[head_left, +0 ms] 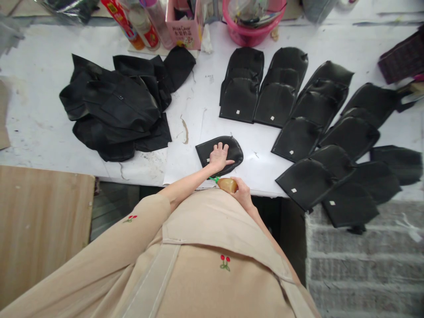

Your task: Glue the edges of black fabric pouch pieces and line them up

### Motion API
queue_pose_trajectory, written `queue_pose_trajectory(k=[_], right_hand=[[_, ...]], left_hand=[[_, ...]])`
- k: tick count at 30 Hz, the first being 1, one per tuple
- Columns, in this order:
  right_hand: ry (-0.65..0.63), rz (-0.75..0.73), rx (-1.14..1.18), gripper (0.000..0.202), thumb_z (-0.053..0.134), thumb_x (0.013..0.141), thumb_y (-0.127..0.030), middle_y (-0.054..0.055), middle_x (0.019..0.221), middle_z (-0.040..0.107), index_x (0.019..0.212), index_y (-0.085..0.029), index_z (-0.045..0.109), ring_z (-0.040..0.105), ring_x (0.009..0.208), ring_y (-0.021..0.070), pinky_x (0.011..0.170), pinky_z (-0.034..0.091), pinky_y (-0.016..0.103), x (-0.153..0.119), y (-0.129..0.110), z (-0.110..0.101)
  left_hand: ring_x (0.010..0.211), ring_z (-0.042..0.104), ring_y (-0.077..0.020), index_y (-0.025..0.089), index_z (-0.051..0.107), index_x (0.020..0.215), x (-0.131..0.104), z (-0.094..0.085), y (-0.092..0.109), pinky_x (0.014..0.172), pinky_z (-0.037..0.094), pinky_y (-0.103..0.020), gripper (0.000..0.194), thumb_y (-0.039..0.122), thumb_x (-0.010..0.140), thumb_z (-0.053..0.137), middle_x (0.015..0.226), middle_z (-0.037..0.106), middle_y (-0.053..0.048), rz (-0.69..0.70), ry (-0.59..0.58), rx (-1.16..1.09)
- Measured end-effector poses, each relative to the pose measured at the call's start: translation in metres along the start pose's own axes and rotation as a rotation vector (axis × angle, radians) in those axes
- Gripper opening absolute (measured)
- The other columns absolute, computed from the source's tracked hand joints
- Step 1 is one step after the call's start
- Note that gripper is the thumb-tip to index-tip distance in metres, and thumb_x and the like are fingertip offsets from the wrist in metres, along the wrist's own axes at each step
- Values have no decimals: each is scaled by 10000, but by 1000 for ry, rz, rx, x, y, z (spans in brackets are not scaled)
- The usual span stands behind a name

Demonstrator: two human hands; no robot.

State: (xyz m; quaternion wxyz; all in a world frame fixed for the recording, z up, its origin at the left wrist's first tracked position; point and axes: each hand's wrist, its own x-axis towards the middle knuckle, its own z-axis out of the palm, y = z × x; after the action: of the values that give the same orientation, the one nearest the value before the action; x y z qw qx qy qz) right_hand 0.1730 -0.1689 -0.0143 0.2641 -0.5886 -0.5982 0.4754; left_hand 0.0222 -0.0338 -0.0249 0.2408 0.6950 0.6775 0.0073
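Note:
A black leather-like piece [236,150] with one rounded end lies flat on the white table near its front edge. My left hand [219,159] rests on top of it with the fingers spread. Just below, my right hand [243,192] is wrapped round a squeeze bottle [227,185] of amber liquid. The bottle lies on its side in the grip, its green nozzle pointing left at the near edge of the black piece. Whether the tip touches the piece, I cannot tell. A small white tag shows beside my left wrist.
Overlapping rows of similar black pieces [240,99] fan out on the right. A loose heap of black pieces [115,101] lies at the left. Behind stand a pink basket [253,37], a pink box [183,31] and several bottles [142,24]. A wooden board [43,229] is at lower left.

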Motion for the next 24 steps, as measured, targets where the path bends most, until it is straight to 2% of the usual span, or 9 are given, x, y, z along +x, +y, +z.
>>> queue_pose_trajectory(k=[4, 9, 12, 13, 15, 17, 19, 21, 24], right_hand=[[16, 181, 148, 625, 808, 644, -545, 69, 1057, 718, 1137, -202, 637, 666, 933, 253, 835, 538, 394, -2, -1, -9], [48, 425, 606, 555, 886, 571, -408, 31, 936, 741, 1021, -191, 644, 685, 816, 213, 733, 555, 328, -15, 6, -26], [156, 506, 918, 487, 852, 629, -406, 23, 874, 738, 1018, -186, 658, 638, 625, 153, 530, 511, 255, -23, 16, -35], [202, 523, 1036, 492, 850, 631, -409, 39, 903, 741, 1027, -184, 663, 636, 612, 146, 504, 506, 246, -25, 20, -38], [331, 502, 1184, 478, 838, 657, -434, 52, 981, 738, 1044, -211, 668, 676, 717, 150, 551, 543, 238, -27, 28, -45], [471, 495, 1288, 411, 839, 671, -417, 35, 962, 734, 1007, -251, 669, 692, 771, 148, 572, 563, 232, -25, 35, -51], [573, 508, 1404, 356, 835, 689, -389, 27, 943, 733, 977, -265, 667, 697, 775, 146, 561, 567, 227, -22, 42, -56], [624, 522, 1489, 327, 830, 704, -375, 23, 936, 733, 962, -255, 668, 699, 770, 145, 549, 570, 219, -18, 46, -61], [634, 521, 1536, 308, 828, 716, -349, 5, 932, 736, 961, -240, 675, 705, 781, 143, 551, 578, 210, -15, 49, -65]], left_hand=[[1180, 455, -393, 176, 534, 1227, 1, 2, -1, 889, 462, -412, 703, 448, 668, 861, 1291, 482, -209, 2, 10, -55], [1157, 499, -361, 178, 574, 1151, 4, -6, -10, 875, 469, -381, 596, 437, 689, 849, 1247, 517, -183, 21, -11, -152], [1038, 586, -267, 208, 602, 1122, -1, -17, -24, 823, 486, -334, 382, 403, 821, 732, 1167, 559, -117, 79, -43, -215], [977, 611, -230, 221, 607, 1116, -5, -21, -30, 804, 489, -318, 305, 373, 863, 682, 1143, 572, -92, 94, -43, -236], [916, 632, -194, 230, 613, 1092, -16, -28, -45, 803, 485, -303, 211, 308, 896, 620, 1101, 600, -68, 82, 26, -246], [907, 642, -200, 225, 603, 1089, -30, -31, -61, 764, 479, -299, 211, 322, 902, 593, 1043, 630, -66, -47, 103, -232], [860, 652, -228, 201, 580, 1093, -41, -28, -79, 696, 464, -309, 293, 380, 865, 623, 959, 654, -65, -253, 132, -215], [761, 661, -246, 186, 587, 997, -47, -21, -95, 631, 437, -306, 330, 441, 806, 672, 812, 661, -50, -424, 84, -255], [560, 615, -218, 201, 579, 768, -48, -10, -107, 555, 392, -286, 250, 430, 772, 679, 562, 592, -3, -521, -10, -416]])
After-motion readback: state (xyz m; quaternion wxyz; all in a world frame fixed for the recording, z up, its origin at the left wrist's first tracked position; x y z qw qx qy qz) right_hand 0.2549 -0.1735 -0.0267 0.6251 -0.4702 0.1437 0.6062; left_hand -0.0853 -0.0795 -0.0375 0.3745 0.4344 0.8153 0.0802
